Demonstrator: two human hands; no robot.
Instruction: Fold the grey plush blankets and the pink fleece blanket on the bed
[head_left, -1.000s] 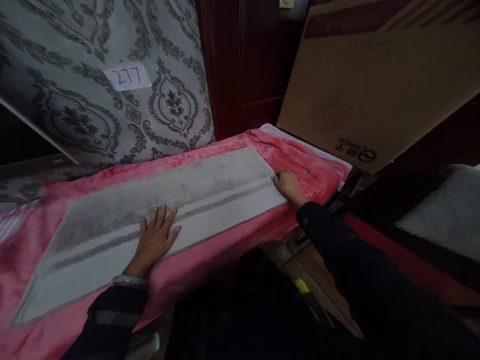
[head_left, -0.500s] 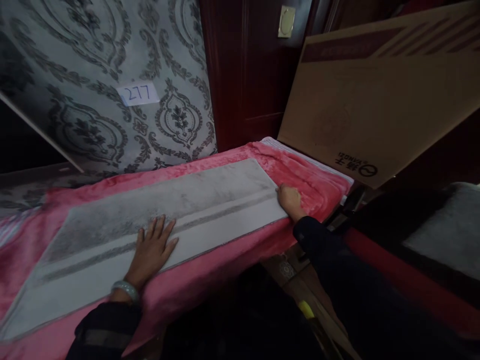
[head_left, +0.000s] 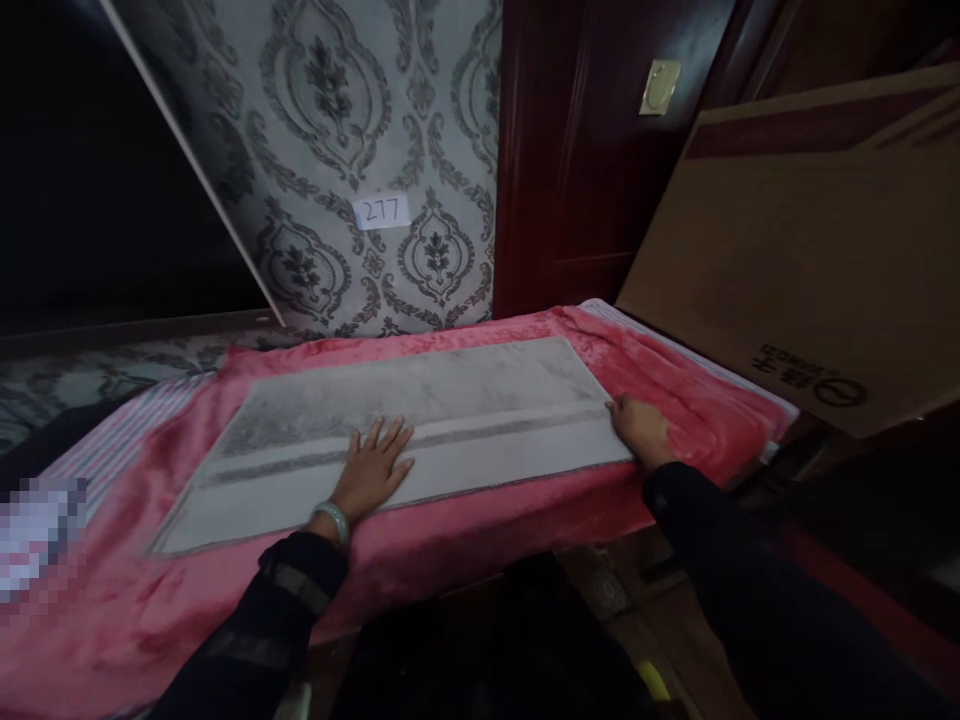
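Keep the left hand (head_left: pixel 373 467) flat, fingers spread, to steady the gray mat (head_left: pixel 480 385) lying on the pink blanket (head_left: pixel 427 565). Keep the right hand (head_left: pixel 639 430) low; it curls at the mat's right edge, pinch unclear. Against the earlier frame, the view swings left; both hands stay at the same places on the mat.
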